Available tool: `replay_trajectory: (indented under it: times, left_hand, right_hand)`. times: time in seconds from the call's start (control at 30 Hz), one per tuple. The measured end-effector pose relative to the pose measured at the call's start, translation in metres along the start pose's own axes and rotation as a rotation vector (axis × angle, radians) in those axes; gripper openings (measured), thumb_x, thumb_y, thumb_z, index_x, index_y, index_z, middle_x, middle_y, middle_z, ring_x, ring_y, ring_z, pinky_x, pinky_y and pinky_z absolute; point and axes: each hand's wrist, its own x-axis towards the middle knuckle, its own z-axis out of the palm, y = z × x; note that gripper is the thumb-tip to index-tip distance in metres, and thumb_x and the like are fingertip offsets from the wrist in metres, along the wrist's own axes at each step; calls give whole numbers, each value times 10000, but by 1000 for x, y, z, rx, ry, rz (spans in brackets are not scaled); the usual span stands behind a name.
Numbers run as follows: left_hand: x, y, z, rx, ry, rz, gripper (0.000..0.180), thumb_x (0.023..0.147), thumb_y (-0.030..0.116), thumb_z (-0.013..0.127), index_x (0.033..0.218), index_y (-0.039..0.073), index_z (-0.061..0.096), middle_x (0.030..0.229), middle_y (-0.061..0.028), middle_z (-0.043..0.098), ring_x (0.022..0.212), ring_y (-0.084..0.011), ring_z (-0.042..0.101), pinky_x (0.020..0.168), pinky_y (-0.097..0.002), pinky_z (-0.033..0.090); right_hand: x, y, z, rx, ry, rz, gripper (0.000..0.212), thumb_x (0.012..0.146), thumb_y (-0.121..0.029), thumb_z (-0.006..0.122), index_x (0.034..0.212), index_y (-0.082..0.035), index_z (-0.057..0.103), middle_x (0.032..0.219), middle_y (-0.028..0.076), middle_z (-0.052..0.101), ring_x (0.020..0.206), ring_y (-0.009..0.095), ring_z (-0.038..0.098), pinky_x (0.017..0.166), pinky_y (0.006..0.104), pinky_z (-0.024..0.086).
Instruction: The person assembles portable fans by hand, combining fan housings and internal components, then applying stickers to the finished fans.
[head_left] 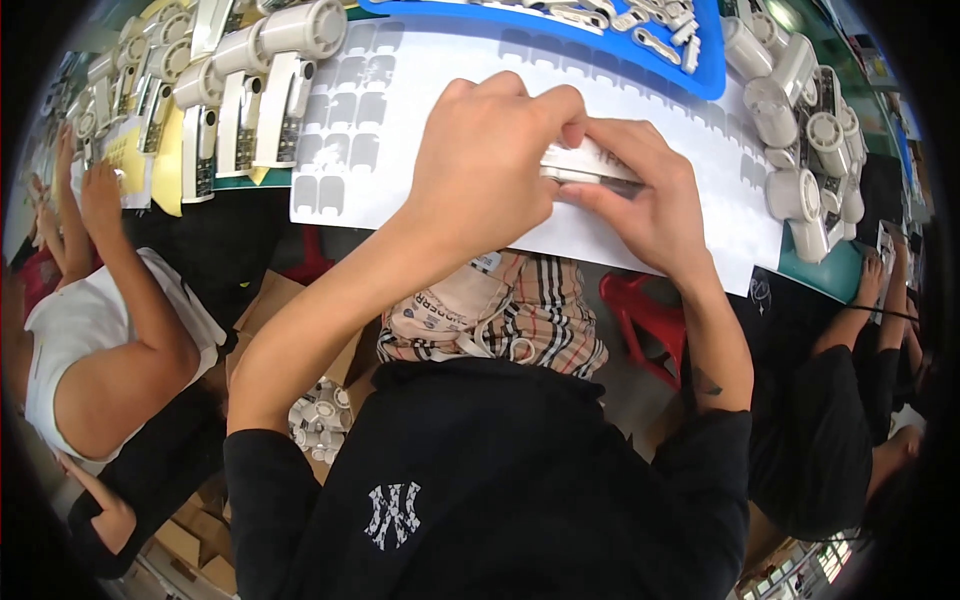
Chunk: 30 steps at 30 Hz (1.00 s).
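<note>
Both hands meet above the white sheet (pixel 440 60), around a white plastic casing (pixel 585 163) with dark print on its upper face. My left hand (pixel 485 160) is closed on the casing's left end, its fingers curled and knuckles up. My right hand (pixel 655 190) grips the other end, fingers over the top and thumb along the near edge. A dark gap runs along the casing's near side. Its left end is hidden behind my left hand.
White handheld fans (pixel 275 80) with opened handles showing circuit boards stand in rows at the left. More fans (pixel 795 190) are piled at the right. A blue tray (pixel 710 75) holds small white parts at the back. Co-workers sit on both sides; a red stool (pixel 645 315) is below the table.
</note>
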Motion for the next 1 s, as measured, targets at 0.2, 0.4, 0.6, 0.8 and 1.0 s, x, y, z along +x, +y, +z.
replay_trajectory:
  times: [0.2,0.4,0.6,0.8,1.0]
  left_hand:
    - [-5,-10,-10,-282,24,-46,439,647,137,814,1052,115,646,861,-85,669,910,-269,604,812,-406,461]
    - [-33,-31,-25,-603,295,-133,517,744,148,791,1187,-10,575,1085,-122,638,1024,-216,603,920,-345,467]
    - [-22,-6,-37,-964,412,-311,372,880,147,592,1189,-4,450,864,-139,672,842,-209,655,782,-346,520]
    - [-11,9,-24,-996,376,-162,312,773,121,745,1024,-2,606,843,-43,668,730,-101,623,640,-236,492]
    - [-8,10,-33,-884,236,99,241,681,-19,693,908,26,626,840,-56,641,747,-149,623,676,-258,485]
  right_hand:
    - [-2,4,-22,323,118,-3,371,852,-177,694,1190,-41,624,1159,142,607,1012,298,602,866,355,487]
    - [-48,40,-102,-492,97,379,269,872,-38,590,1138,-23,627,1035,174,588,866,331,615,748,402,502]
    - [-54,69,-102,-687,32,361,232,862,-60,602,1088,-17,633,1011,194,579,908,400,598,776,447,485]
    - [-65,72,-98,-597,180,285,162,866,-12,601,1026,14,613,954,154,572,835,318,598,730,370,482]
    - [-60,71,-102,-678,129,228,133,876,-20,598,1006,10,607,951,138,541,768,308,580,723,372,478]
